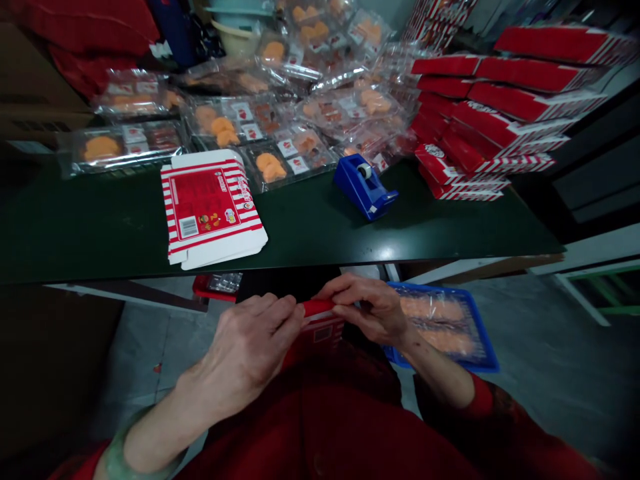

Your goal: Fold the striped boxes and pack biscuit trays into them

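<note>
Working left to right, in a hurry. A pale green bangle [117, 453] is sitting on my left wrist, and red sleeves are showing at both wrists. Up on the dark green table [110, 240], clear plastic packs [125, 150] of orange pieces are heaped in a loose, shiny pile, with small printed cards inside. A flat, unfolded carton [210, 207] is lying on the table, in glossy red-and-white striped card with a barcode panel. Below the table edge, a red tray [213, 287] is holding something clear.

My left hand [245, 350] is curled closed, its fingers [280, 310] pinching one end of the red carton [317, 333], which is held between my hands just below the table edge, above my lap. My right hand [367, 308] is pinching the other end, its fingers [345, 290] bent tight over the red top edge. The step in hand looks like folding or squaring up that card; my hands hide most of it, so I can't tell how far folded it is.

Beyond my right hand, a blue tray [487, 347] is holding wrapped orange pieces. On the table, a blue tape dispenser [364, 187] is standing near the packs, and stacked red-and-white cartons [500, 113] are rising in angled piles at the right.
</note>
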{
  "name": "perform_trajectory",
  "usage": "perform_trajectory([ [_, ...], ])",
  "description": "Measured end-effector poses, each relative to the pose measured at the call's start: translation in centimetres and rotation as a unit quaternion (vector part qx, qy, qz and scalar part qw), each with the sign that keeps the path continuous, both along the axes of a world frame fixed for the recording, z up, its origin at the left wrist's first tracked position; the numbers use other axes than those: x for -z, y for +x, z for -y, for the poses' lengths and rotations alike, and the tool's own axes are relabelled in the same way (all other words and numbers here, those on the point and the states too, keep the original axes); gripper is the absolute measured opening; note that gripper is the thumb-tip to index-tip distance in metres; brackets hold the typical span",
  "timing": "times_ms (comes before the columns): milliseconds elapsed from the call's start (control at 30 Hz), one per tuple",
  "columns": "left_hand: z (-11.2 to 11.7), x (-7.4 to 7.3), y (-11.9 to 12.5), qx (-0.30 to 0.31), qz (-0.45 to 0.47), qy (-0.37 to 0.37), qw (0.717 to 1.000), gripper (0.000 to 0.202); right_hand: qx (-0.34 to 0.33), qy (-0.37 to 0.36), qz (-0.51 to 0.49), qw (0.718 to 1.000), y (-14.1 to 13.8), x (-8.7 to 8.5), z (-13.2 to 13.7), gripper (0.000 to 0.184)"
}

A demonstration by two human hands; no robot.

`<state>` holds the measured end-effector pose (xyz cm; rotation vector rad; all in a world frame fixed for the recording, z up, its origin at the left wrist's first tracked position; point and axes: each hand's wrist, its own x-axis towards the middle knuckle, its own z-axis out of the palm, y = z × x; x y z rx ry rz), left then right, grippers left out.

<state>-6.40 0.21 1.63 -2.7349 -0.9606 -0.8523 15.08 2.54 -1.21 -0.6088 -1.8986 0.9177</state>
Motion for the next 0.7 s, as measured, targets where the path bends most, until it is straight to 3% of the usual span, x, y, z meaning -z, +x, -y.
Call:
perform_trajectory([
  [133, 0.7, 0.1, 0.6, -0.027, -0.011, 0.057, 0.998, 0.020, 0.051, -0.002, -0.008, 0.999, -0.2, 1.5, 1.1, 0.025],
  [200, 1.1, 0.3, 0.7, -0.031, 0.003, 0.056, 0.998, 0.017, 0.086, 0.002, 0.006, 0.996, -0.4, 2.1, 1.7, 0.024],
  [333, 1.5, 1.0, 0.0, -0.015, 0.050, -0.009, 0.999, 0.015, 0.109, -0.002, -0.036, 0.993, -0.7, 3.0, 2.7, 0.016],
  [400, 1.5, 1.6, -0.8, -0.011, 0.108, -0.067, 0.992, 0.027, 0.135, -0.011, -0.048, 0.990, -0.4, 3.4, 2.9, 0.017],
  [500, 1.3, 2.7, -1.9, -0.055, 0.251, -0.164, 0.952, 0.059, 0.170, -0.025, -0.043, 0.984, 0.2, 4.0, 2.4, 0.018],
  [567, 1.2, 3.6, -2.0, -0.074, 0.323, -0.227, 0.916, 0.069, 0.168, -0.032, -0.045, 0.984, 0.3, 4.3, 1.8, 0.018],
  [633, 1.0, 4.2, -1.5, -0.072, 0.357, -0.267, 0.892, 0.062, 0.154, -0.036, -0.050, 0.986, 0.1, 4.5, 1.3, 0.018],
  [700, 0.7, 4.6, -0.8, -0.072, 0.373, -0.264, 0.886, 0.041, 0.145, -0.037, -0.051, 0.988, -0.2, 4.5, 1.1, 0.021],
])
